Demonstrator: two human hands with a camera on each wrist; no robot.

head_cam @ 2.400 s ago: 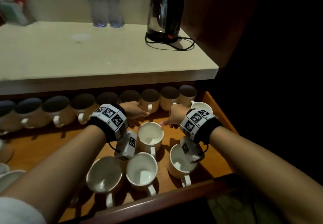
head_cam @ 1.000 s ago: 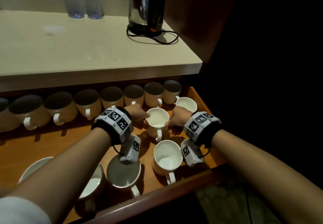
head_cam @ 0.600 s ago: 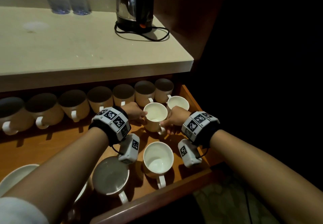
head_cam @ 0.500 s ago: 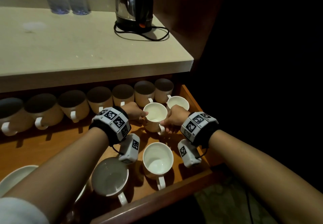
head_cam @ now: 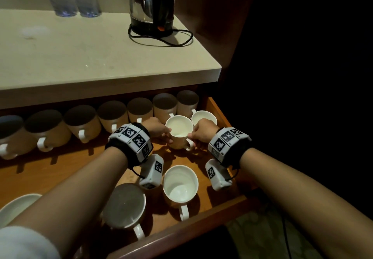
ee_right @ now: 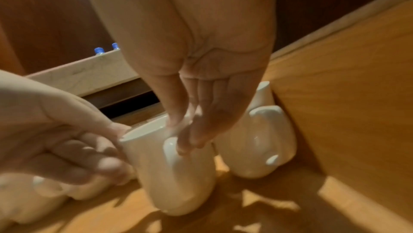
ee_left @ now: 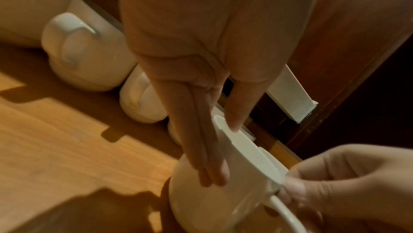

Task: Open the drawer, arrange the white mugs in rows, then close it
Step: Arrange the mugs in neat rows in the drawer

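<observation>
White ceramic mug (head_cam: pixel 178 132), upright, far right of the open wooden drawer (head_cam: pixel 60 168), handle pointing to the near side. It sits between both hands: fingers of the left hand (head_cam: pixel 156 127) pinch its left wall, and fingers of the right hand (head_cam: pixel 203 132) pinch its rim by the handle. A second white mug (head_cam: pixel 203 117) stands just to its right.

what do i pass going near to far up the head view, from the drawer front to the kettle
drawer front → loose upright mug → held mug → back-row mug second from right → countertop → electric kettle
</observation>
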